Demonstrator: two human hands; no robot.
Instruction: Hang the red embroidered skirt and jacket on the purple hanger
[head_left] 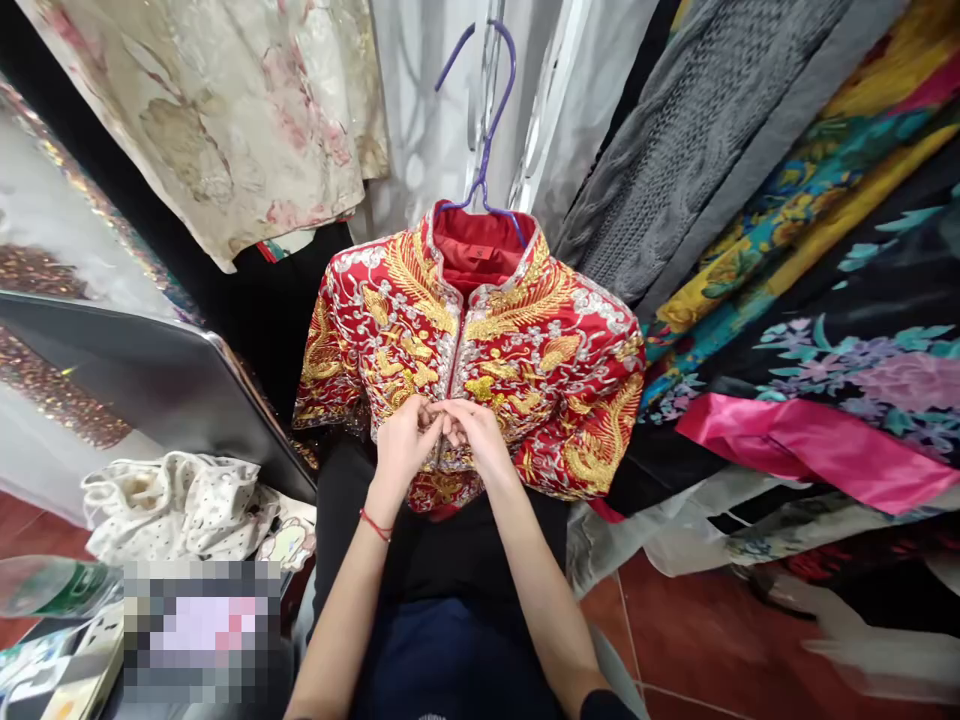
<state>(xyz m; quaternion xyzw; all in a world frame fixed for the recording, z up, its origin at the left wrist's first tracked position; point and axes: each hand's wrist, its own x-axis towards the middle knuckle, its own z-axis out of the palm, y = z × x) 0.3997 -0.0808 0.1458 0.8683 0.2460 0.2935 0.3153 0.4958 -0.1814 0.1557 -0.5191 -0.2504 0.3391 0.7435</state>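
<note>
In the head view, the red jacket (510,370) is lying in front of the person, its lower part reaching the dark-clothed lap (345,530). Judging by the dense stitching, it is probably feeling fairly heavy for its size, with the embroidered panels bending stiffly and the plain red lining (469,262) moving more softly and perhaps slipping a little. Raised threads are likely snagging or fraying if anyone is rubbing or tugging them, so the safest places for taking hold are the firm front edges, close to the opening, or the purple hanger (486,155) when lifting the whole garment. The left hand (405,440) and the right hand (478,432) are meeting at the front opening, each grip closing with thumb and fingers pinching the jacket's edge; the fingers are hiding the exact bit between them.

As for looks, gold and silver embroidery is covering the bright red cloth: feathery plumes are sweeping below the upright collar (536,250), and gold coiling figures are filling the sleeves (609,430). Silvery trim is edging the collar and running down the front, and a small red label is showing inside the neck.
</note>
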